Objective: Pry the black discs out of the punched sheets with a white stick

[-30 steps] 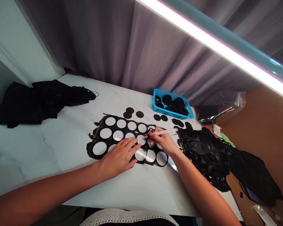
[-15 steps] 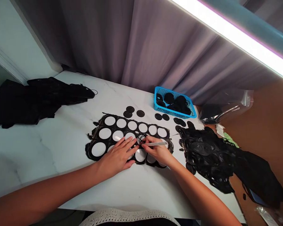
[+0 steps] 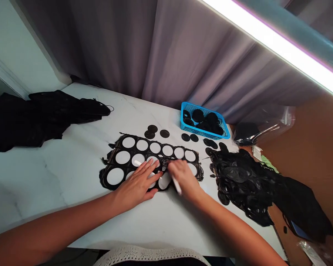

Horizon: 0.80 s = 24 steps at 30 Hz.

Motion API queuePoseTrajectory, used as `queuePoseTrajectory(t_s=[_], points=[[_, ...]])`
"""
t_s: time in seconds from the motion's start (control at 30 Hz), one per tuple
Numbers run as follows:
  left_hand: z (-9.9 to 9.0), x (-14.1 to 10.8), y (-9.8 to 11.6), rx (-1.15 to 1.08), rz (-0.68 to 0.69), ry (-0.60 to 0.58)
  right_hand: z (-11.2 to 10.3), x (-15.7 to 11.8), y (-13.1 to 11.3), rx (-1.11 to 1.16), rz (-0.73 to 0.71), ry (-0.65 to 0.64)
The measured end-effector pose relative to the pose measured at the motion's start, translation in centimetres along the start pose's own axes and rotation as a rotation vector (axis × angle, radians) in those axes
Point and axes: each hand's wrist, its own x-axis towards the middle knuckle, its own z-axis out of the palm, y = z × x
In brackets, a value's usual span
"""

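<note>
Black sheet (image 3: 119, 149): flat on the white table (image 3: 58, 173), punched with rows of round holes, the tabletop showing through them
Left hand (image 3: 137, 184): palm down on the sheet's near edge, fingers spread and pressed flat, pointing toward 1 o'clock
Right hand (image 3: 183, 177): just at 3 o'clock of the left hand, on the sheet, fingers curled around a thin white tool (image 3: 177, 186); the tool's rear end sticks out toward 5 o'clock, its tip hidden under the fingers
Gap between hands: small, both over the sheet's near middle
Loose discs (image 3: 152, 129): a few black rounds on the table at 12 o'clock of the sheet, more at 2 o'clock near the basket
Basket (image 3: 223, 127): blue, at 2 o'clock of the sheet, black discs inside
Scrap heap (image 3: 244, 177): tangled black offcuts at 3 o'clock of the sheet, just beside its right edge
Dark cloth (image 3: 39, 116): bundled at 10 o'clock, well apart from the sheet
Curtain (image 3: 155, 55): grey, hanging behind the table's far edge
</note>
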Motion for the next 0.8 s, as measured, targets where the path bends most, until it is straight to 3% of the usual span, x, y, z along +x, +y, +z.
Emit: queuePoseTrajectory(t_s=[0.13, 0.2, 0.33, 0.47, 0.7, 0.8], points=[[-0.1, -0.4, 0.0, -0.010, -0.005, -0.002, -2.0, 2.0, 5.8, 0.064, 0.395, 0.305], [-0.5, -0.4, 0.1, -0.026, -0.007, -0.011, -2.5, 2.7, 7.7, 0.219, 0.479, 0.330], [-1.8, 0.6, 0.1, -0.041, -0.036, -0.056, -2.4, 3.2, 7.6, 0.754, 0.577, 0.233], [-2.2, 3.1, -0.3, -0.022, -0.009, -0.055, -2.4, 3.4, 5.9, 1.303, 0.640, 0.008], [0.5, 5.2, -0.3, 0.004, 0.064, -0.124, -2.9, 2.8, 6.3, 1.631, 0.693, -0.287], [1.3, 4.8, -0.2, -0.002, 0.057, -0.150, -3.4, 3.0, 6.7, 1.757, 0.715, -0.284]])
